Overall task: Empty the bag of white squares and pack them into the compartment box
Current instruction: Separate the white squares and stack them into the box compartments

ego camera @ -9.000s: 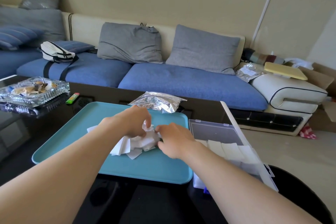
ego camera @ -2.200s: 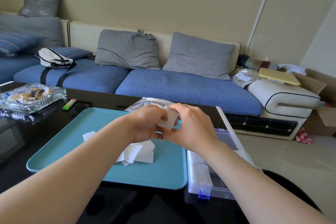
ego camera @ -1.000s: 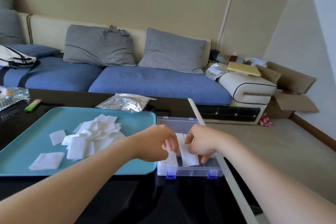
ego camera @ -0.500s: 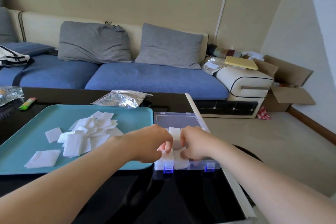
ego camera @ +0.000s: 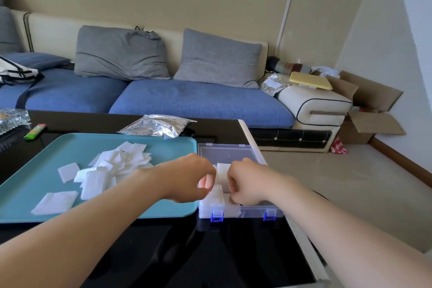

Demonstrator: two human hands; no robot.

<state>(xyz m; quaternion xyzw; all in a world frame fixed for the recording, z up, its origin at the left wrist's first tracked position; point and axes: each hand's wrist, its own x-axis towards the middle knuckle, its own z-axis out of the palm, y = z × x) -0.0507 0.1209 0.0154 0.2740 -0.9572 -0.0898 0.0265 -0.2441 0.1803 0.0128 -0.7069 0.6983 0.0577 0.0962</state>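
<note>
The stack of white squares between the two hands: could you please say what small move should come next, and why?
Probably press the stack of white squares down into the compartment box and let go: the left hand and right hand pinch it upright just above squares already packed, and many loose squares lie on the teal tray.

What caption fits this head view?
Left hand and right hand hold white squares over a clear compartment box beside a teal tray.
</note>
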